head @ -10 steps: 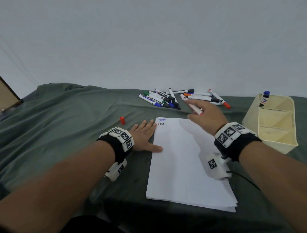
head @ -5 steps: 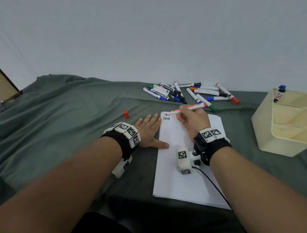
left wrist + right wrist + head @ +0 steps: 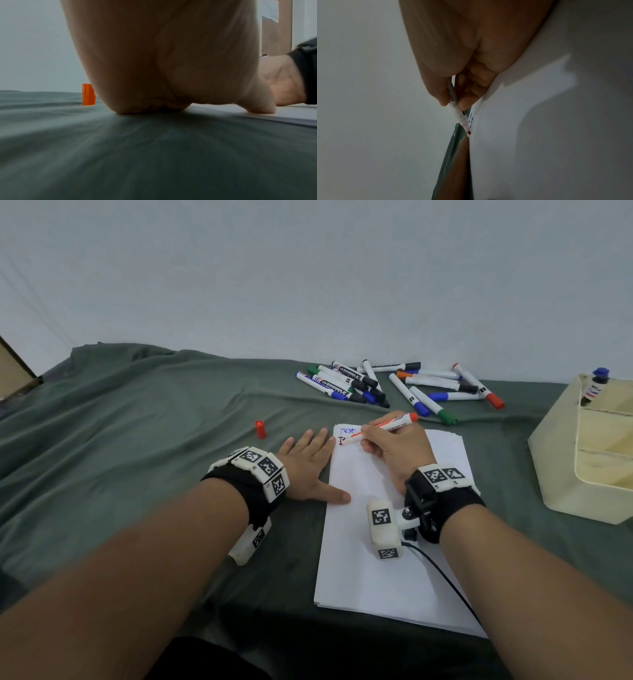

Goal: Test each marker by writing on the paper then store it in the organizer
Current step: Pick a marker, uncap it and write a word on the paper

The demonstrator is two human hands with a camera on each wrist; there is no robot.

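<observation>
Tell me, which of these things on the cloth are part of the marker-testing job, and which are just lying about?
Part of the job:
- red-tipped white marker, held by right hand
- white paper stack, steadied by left hand
- pile of capped white markers
- cream plastic organizer, one blue-capped marker inside
- loose red cap

Lying about:
- green cloth
- brown cardboard

**Plain Wall, Green Cloth**

A pale grey-white wall (image 3: 308, 275) filled the upper half of the head view, bare and evenly lit by soft, dim light. Below it a rumpled grey-green cloth (image 3: 137, 422) covered the work surface. At the far left edge stood a tan board or panel (image 3: 12, 368), partly cut off.
</observation>
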